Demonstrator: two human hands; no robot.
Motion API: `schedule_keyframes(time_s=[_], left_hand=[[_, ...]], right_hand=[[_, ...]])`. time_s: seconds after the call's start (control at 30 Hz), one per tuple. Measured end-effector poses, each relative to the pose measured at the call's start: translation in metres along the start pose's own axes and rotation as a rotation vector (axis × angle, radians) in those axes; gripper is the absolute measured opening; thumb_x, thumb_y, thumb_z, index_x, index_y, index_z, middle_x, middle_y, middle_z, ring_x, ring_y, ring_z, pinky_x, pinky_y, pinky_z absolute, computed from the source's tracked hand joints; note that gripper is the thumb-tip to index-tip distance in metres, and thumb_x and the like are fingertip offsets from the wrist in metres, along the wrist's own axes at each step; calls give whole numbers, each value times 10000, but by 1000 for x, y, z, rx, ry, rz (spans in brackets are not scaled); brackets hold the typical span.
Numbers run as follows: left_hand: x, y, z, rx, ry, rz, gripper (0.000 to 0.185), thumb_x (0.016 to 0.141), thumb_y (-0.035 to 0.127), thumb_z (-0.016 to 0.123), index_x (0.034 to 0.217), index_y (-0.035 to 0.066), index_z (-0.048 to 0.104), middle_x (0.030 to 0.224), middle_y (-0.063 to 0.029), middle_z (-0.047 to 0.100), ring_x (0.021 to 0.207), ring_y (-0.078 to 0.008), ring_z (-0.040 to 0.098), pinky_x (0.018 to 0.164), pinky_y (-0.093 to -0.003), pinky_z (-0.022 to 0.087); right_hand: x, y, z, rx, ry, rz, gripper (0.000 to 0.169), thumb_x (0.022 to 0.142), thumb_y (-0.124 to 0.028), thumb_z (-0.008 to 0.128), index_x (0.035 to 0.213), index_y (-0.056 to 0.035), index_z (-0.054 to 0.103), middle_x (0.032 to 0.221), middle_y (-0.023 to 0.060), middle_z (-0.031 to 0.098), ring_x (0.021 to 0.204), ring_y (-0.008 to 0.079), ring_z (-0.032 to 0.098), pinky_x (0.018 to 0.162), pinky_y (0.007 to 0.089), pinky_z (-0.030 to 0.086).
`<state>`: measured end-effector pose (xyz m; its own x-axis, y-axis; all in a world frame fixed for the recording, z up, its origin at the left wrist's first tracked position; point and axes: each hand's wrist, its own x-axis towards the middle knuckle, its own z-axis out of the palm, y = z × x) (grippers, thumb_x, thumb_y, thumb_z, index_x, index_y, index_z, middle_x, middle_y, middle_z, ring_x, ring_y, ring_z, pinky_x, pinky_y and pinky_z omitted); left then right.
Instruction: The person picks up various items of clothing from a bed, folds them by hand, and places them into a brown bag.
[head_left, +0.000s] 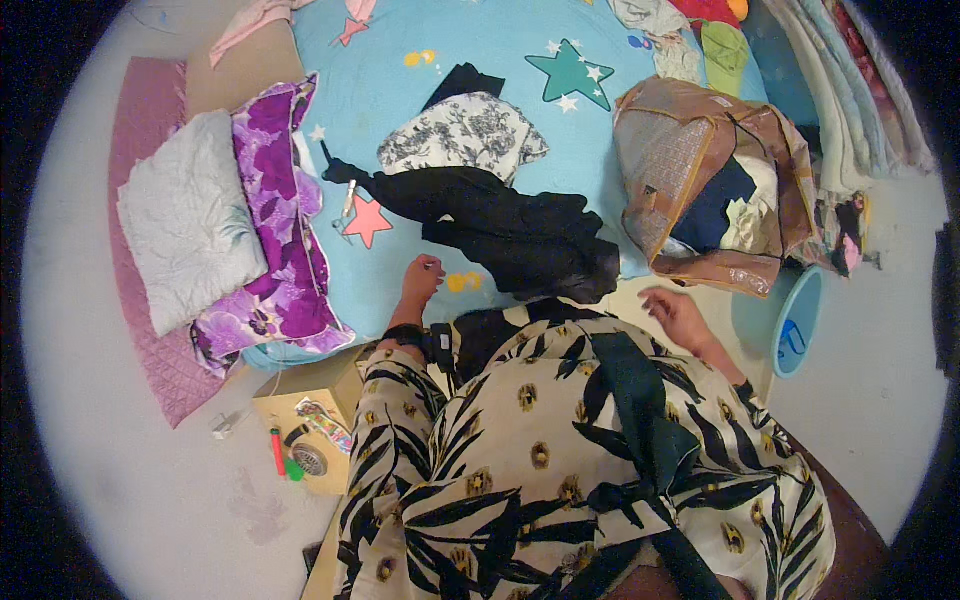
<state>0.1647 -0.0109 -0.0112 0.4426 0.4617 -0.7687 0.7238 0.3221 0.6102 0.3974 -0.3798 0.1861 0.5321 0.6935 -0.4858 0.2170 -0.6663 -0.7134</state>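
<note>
My left hand (424, 277) is over the near edge of the blue star-print bed sheet (360, 292), fingers partly curled and nothing seen in it. Beyond it lies a crumpled black garment (495, 225), with a black-and-white patterned cloth (465, 135) and a small dark folded cloth (469, 79) behind. My right hand (670, 311) hovers at the bed's near edge, fingers apart and empty, below a large brown zip storage bag (667, 165). The bag stands open with a navy cloth (716, 206) and cream cloth (757, 195) inside.
At left, a grey folded cloth (195, 217) rests against a purple floral pillow (277, 225). A blue plastic basin (799, 322) is at right. A wooden cabinet (330, 420) holding small items stands near left. A green cap (724, 56) and hanging cloths (847, 97) are at far right.
</note>
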Motion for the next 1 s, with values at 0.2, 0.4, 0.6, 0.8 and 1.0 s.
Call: schedule_keyframes(time_s=[0.2, 0.4, 0.6, 0.8, 1.0], left_hand=[[76, -72, 21, 245, 69, 97, 221, 712, 207, 542, 883, 67, 540, 752, -106, 586, 666, -227, 550, 565, -327, 428], [115, -145, 67, 317, -87, -1, 416, 683, 270, 586, 1018, 42, 490, 966, -179, 541, 860, -300, 541, 734, -377, 435], [54, -25, 101, -309, 78, -383, 565, 694, 260, 632, 1137, 15, 382, 1014, -156, 509, 886, -277, 525, 710, -394, 439], [52, 35, 150, -484, -366, -238, 447, 741, 346, 589, 984, -8, 467, 945, -92, 527, 813, -196, 516, 673, -294, 417], [-92, 225, 121, -252, -392, 176, 433, 790, 404, 512, 763, -28, 498, 701, -53, 517, 601, -97, 448, 527, -249, 362]], right_hand=[[-41, 25, 26, 147, -34, 289, 248, 764, 86, 406, 963, -19, 510, 695, 100, 553, 690, 161, 564, 634, 268, 458], [-50, 29, 32, 197, -88, 423, 220, 789, 66, 409, 961, -24, 514, 738, 87, 568, 715, 149, 555, 634, 261, 457], [-47, 11, 39, 315, -95, 679, 195, 814, 20, 422, 984, -39, 495, 788, 63, 571, 693, 118, 522, 637, 233, 424], [-48, 63, 23, 387, -94, 382, 189, 825, -14, 428, 1000, -41, 494, 786, 64, 568, 687, 112, 523, 626, 238, 432], [9, 6, 3, 27, -27, 115, 378, 767, -67, 547, 1126, -41, 432, 928, 45, 533, 819, 126, 510, 728, 241, 413]])
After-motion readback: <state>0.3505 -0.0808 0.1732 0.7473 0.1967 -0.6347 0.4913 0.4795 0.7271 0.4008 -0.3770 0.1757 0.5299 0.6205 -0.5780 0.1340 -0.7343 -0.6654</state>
